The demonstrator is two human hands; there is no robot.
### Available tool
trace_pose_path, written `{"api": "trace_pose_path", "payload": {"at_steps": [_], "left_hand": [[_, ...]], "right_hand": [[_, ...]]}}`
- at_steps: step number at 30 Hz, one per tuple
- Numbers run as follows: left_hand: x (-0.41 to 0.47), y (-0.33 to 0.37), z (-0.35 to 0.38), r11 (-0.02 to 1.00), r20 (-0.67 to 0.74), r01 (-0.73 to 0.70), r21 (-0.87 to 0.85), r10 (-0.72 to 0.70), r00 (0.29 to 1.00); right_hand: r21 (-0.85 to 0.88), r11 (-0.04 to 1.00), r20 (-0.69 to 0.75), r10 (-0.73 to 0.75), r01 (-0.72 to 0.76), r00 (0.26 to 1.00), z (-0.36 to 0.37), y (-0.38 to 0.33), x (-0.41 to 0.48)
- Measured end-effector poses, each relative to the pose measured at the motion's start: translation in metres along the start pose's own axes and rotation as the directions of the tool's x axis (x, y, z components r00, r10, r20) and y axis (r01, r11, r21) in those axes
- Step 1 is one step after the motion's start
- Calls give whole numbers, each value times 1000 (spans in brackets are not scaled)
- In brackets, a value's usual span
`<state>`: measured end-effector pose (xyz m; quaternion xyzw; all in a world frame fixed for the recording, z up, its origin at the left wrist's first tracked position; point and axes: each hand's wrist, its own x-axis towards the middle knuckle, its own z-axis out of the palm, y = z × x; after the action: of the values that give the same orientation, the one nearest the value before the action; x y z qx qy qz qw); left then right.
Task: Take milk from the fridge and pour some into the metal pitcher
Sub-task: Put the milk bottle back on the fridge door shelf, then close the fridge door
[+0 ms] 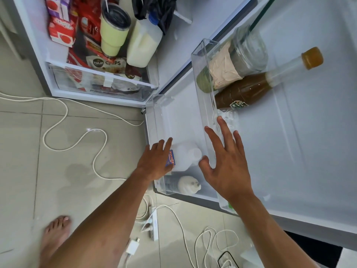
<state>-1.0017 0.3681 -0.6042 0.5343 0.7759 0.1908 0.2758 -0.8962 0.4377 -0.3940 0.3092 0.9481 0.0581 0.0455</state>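
Looking down at an open fridge. Far left, a white cable (65, 117) snakes over grey floor tiles beside a bare foot (56, 231). Above it, the fridge compartment holds red cartons, a pale yellow tumbler (114, 29) and a large blue-capped jug (144, 45) of white liquid, untouched and well apart from both hands.

Moving right, the left hand (154, 161) reaches down into the lower door shelf (152, 117). Its fingers lie over a white milk bottle (183, 157) with a blue label, touching the bottle's left side. Whether the fingers have closed round it cannot be told from here. A second white bottle (188, 185) stands just beside it in the same shelf.

Further right, the right hand (226, 167) hovers with fingers spread and holds nothing. It is over the edge of the upper door shelf (199, 74), near the milk bottle's right side. That shelf holds a brown bottle (249, 89) and a jar.

This looks like the taking step, barely begun. The next move likely calls for a firm wrap round the bottle and a straight lift clear of the shelf wall. The metal pitcher is not in sight.
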Motion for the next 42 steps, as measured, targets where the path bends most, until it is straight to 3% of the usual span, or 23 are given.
{"api": "trace_pose_path", "payload": {"at_steps": [6,14,18,25,30,33,42], "left_hand": [[-10,-9,-49,999,52,30,30,-32,998],[-28,12,-142,997,-62,52,62,-48,997],[-48,36,-171,997,-55,74,38,-72,996],[-82,63,-217,973,-42,92,213,-85,995],[-103,79,-249,937,-79,124,328,-103,992],[-119,98,-274,913,-173,141,383,-80,982],[-171,153,-389,864,-360,172,473,11,933]], "right_hand": [[11,1000,-4,-7,7,1000,-2,-1,0],[-5,1000,53,-5,5,999,-9,-3,1],[-2,1000,80,14,-14,997,-9,-8,1],[153,988,127,-32,12,991,-26,-18,5],[350,932,136,50,-95,989,-64,-41,0],[373,912,120,135,-170,984,-98,-57,-5],[416,905,-49,117,-86,992,-216,-69,-18]]}}
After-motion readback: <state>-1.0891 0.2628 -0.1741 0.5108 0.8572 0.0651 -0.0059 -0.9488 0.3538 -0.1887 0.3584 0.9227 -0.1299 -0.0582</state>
